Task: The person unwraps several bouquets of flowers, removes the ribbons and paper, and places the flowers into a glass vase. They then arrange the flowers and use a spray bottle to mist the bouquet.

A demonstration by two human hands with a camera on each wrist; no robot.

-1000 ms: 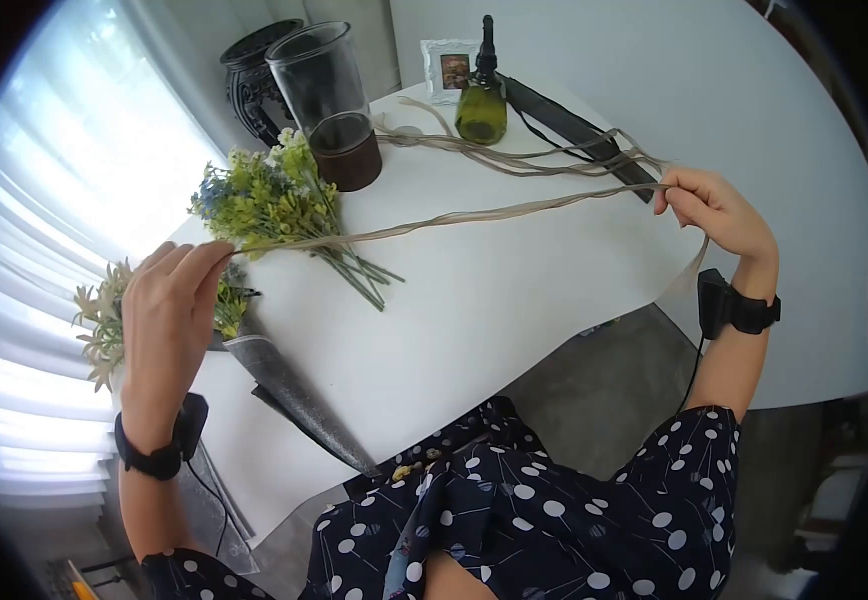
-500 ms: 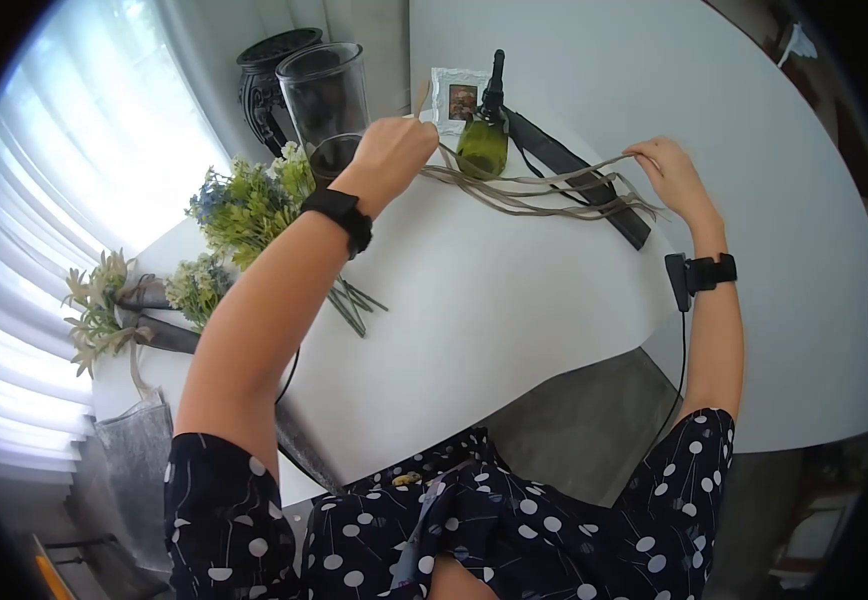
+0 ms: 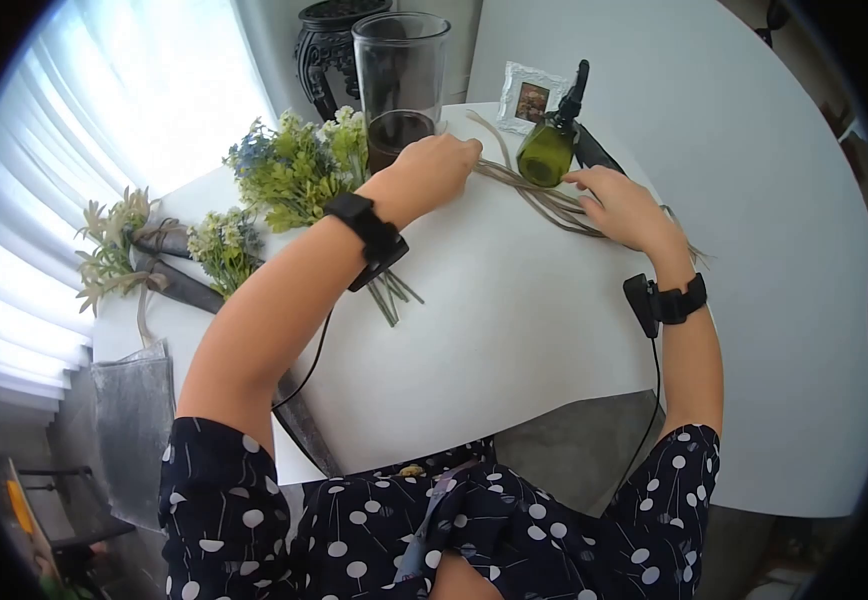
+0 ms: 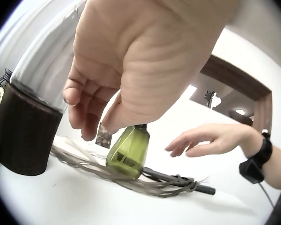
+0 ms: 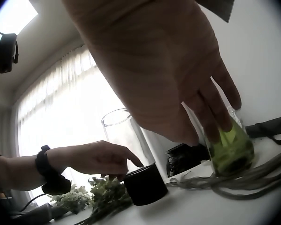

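Observation:
My left hand (image 3: 426,176) hovers beside the glass vase, palm down, near the left part of the long grey-brown strands (image 3: 546,206). Its fingers are loosely bent around nothing in the left wrist view, with the strands (image 4: 152,189) lying on the table below. Over the right part of the strands is my right hand (image 3: 626,208), just right of the green bottle (image 3: 547,152). The right wrist view shows this hand (image 5: 178,70) with relaxed, spread fingers that partly cover the bottle (image 5: 234,152); whether they touch it I cannot tell.
The glass vase with a dark base (image 3: 401,70) stands at the back, near a white picture frame (image 3: 511,97). Leafy flowers (image 3: 289,180) and wrapped bunches (image 3: 179,283) lie to the left. A dark strip (image 3: 596,155) extends behind the bottle.
Both hands have let go of the strands, which now lie on the table. My right hand has come left toward the bottle; my left hand went from far left to beside the vase.

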